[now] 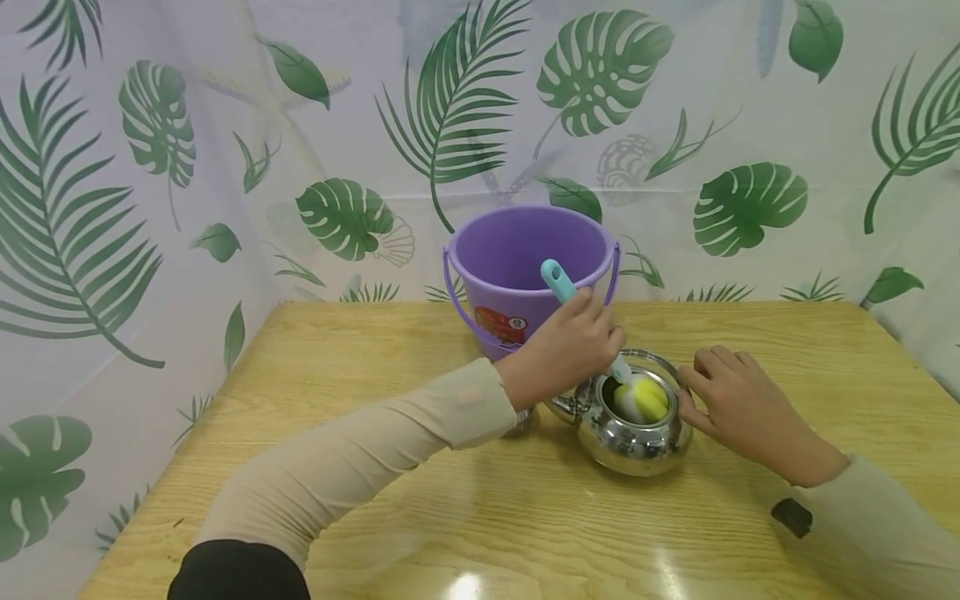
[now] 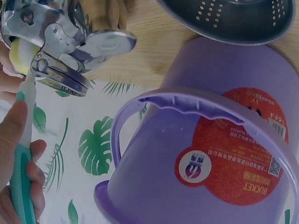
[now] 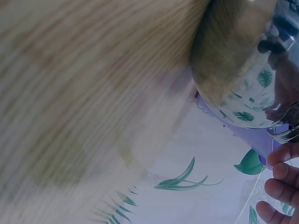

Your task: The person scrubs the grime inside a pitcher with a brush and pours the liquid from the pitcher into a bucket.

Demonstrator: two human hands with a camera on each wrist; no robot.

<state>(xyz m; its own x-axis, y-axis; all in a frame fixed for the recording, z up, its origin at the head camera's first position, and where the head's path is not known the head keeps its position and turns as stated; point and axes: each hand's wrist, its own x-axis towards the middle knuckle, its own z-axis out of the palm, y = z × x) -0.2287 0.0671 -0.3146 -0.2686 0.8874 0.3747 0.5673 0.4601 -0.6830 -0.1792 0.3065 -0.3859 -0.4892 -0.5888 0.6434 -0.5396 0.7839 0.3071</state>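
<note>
My left hand grips the teal and white handle of a sponge brush. Its yellow sponge head, with white on one side, sits in the open mouth of a shiny steel kettle. In the left wrist view, fingers and thumb wrap round the brush handle. At the kettle's right side, my right hand pinches around the base of its hoop handle. The right wrist view shows bent fingers by the handle bracket; the thumb is hidden there. The kettle's spout points left.
A purple bucket with a red label stands behind the left hand, close to the kettle. A perforated metal bowl is beside the bucket, mostly hidden by the left wrist in the head view. Leaf-patterned sheeting hangs behind the wooden table.
</note>
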